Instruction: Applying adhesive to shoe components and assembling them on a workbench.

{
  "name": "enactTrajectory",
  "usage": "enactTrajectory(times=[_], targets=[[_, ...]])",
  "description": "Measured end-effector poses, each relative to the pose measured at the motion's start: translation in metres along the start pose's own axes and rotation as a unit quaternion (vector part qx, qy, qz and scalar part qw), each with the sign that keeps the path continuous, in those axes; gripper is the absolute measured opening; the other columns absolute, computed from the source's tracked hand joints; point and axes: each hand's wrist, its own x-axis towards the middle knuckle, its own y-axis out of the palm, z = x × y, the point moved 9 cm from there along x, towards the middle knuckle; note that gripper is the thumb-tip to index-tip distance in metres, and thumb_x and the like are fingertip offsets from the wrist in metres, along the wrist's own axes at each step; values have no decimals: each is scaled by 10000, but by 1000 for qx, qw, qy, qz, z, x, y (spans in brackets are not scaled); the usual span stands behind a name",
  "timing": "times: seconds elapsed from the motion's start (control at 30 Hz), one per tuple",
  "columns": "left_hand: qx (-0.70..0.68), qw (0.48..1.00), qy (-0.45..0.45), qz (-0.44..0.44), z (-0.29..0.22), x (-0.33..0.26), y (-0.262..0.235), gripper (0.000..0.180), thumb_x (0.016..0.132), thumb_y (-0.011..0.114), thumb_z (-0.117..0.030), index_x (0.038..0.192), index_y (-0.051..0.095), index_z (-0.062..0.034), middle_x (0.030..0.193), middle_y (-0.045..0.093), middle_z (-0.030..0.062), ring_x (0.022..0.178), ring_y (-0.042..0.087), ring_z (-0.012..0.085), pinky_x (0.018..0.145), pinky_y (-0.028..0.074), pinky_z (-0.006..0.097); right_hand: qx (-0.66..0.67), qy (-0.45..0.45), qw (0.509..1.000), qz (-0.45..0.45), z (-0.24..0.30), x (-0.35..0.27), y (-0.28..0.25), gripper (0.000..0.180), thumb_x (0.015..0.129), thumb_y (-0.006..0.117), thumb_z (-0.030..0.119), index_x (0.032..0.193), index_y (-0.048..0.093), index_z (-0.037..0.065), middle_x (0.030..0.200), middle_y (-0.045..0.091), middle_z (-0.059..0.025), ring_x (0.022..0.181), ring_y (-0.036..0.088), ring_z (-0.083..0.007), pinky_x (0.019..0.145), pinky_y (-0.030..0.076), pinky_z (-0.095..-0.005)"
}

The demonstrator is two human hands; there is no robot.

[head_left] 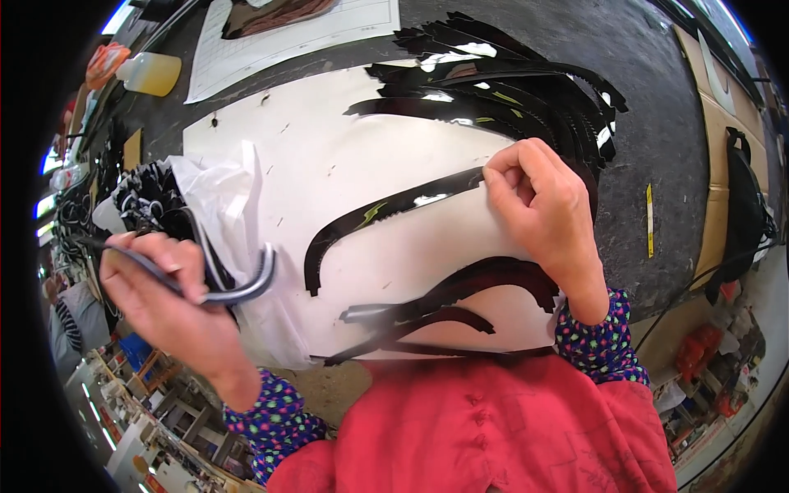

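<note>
My left hand (168, 300) is closed round a curved dark strip with a silvery edge (251, 286), whose hooked end sticks out to the right; the hand is somewhat blurred. At the middle of a white board (304, 156) lies a glossy black curved strip (386, 204). My right hand (538, 193) pinches its right end between thumb and fingers. Nearer to me, more black curved strips (460, 287) lie on the board. Beside my left hand a white plastic bag (222, 193) holds a bundle of black and white strips (152, 197).
A fanned pile of glossy black strips (526, 94) covers the board's far right. A bottle of yellow liquid (154, 74) and a paper sheet (353, 25) are at the far left. A yellow tape piece (649, 220) and cardboard (713, 164) lie right on the dark table (633, 99).
</note>
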Motion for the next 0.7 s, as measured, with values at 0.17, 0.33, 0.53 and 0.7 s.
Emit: enactTrajectory(times=[0.17, 0.33, 0.53, 0.7], targets=[[178, 981, 55, -55, -59, 13, -46, 239, 1113, 427, -221, 1170, 569, -38, 753, 474, -7, 510, 309, 28, 447, 225, 182, 0, -13, 1000, 4, 9, 1, 2, 47, 889, 675, 62, 890, 631, 47, 828, 636, -73, 701, 674, -232, 623, 540, -331], [282, 936, -103, 183, -2, -33, 27, 162, 1064, 559, -179, 1146, 671, -95, 713, 550, -25, 544, 478, 38, 473, 353, 204, 40, -15, 999, 7, -2, -3, -6, 115, 946, 639, 67, 1028, 673, -6, 910, 686, -140, 762, 685, -298, 705, 537, -346], [268, 900, -8, 343, 18, -99, 95, 129, 998, 601, -114, 1118, 576, -71, 954, 681, 148, 812, 677, 379, 653, 558, 440, 77, 55, 995, 42, -1, -2, -2, 149, 954, 654, 73, 1072, 675, -16, 801, 678, -91, 672, 630, -144, 639, 512, -278], [272, 902, 3, 337, 39, -105, 102, 84, 1001, 592, -109, 1065, 559, -67, 938, 676, 139, 802, 666, 385, 639, 555, 439, 135, 102, 983, 68, -15, -2, 2, 133, 961, 663, 77, 1077, 669, 12, 788, 650, 2, 649, 538, -27, 565, 428, -191]])
